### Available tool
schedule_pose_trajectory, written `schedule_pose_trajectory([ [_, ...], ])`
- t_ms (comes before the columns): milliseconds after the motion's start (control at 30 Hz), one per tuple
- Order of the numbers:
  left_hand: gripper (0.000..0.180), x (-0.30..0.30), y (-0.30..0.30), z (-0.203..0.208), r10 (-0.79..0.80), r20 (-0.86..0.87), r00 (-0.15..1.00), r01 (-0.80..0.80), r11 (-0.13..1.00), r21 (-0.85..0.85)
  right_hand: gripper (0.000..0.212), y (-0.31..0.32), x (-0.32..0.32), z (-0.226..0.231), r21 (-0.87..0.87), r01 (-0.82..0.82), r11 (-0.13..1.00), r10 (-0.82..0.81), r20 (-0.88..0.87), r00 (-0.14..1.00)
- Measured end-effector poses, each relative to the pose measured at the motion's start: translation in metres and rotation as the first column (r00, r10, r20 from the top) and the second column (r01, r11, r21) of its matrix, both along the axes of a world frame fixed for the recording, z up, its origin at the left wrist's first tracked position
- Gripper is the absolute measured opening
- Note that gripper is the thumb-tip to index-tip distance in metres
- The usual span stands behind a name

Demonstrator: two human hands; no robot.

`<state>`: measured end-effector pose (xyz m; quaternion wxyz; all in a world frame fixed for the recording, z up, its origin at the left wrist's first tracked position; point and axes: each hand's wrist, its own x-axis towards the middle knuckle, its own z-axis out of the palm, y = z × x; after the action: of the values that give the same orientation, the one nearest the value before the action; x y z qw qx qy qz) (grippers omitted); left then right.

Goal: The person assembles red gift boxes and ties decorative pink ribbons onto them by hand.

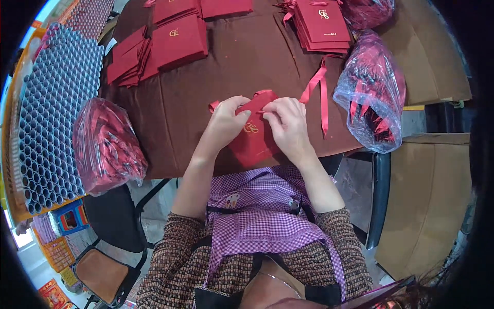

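Observation:
A red paper gift bag with a gold emblem lies at the table's near edge, between my two hands. My left hand is closed at the bag's upper left edge, thumb and fingers pinching there. At the upper right, my right hand pinches the bag's edge or a ribbon end; its fingertips cover which. Some red ribbon shows behind the bag's top and beside my left fingers. Another loose red ribbon lies on the tablecloth just right of my right hand.
Red bags stand in stacks at the far left and far right of the brown-covered table. Clear plastic sacks of red ribbons sit at left and right. Grey tubes, chairs and cardboard boxes surround it.

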<state>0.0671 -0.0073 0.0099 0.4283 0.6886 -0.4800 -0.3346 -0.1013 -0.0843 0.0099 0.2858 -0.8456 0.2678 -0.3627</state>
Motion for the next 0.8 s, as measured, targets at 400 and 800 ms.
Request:
schedule_pose_trajectory([
  [400,0.027,-0.014,0.002,0.001,0.064,0.167,0.984,-0.061,0.998,-0.023,0.013,0.005,0.01,-0.008,-0.363,0.078,0.929,-0.13,-0.121,0.984],
  [800,0.018,-0.039,0.0,0.003,0.143,0.435,0.889,-0.015,0.959,-0.284,0.009,0.008,0.01,-0.006,-0.147,0.094,0.985,-0.118,-0.163,0.98],
])
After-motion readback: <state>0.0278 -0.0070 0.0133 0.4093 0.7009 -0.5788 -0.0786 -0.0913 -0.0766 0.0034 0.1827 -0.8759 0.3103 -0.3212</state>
